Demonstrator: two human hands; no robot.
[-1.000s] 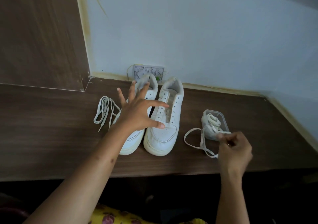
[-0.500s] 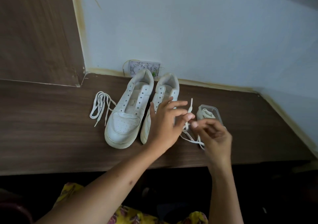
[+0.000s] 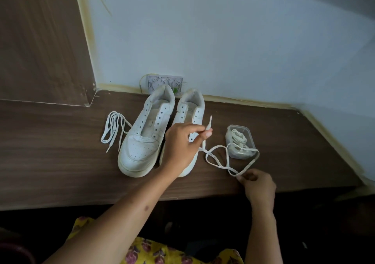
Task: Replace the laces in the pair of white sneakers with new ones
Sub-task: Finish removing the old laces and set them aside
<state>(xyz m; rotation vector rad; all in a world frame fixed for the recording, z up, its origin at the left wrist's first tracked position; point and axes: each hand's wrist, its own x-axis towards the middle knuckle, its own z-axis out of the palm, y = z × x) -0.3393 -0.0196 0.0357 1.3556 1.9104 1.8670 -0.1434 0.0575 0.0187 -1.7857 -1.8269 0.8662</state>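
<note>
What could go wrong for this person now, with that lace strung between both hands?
The new lace held by the left hand and right hand loops past the small plastic box, so a pull might drag or tip it. The lace crosses itself and may knot. The old laces lie loose beside the left sneaker and could get mixed up with the new ones.

Dark wood-grain bench runs along pale wall. Brown wood panel stands at bench's far left corner. Yellowish strip lines joint at bench's far edge and right edge. Small patterned plate on wall at far edge, green speck beside it. Yellow floral cloth below near edge.
</note>
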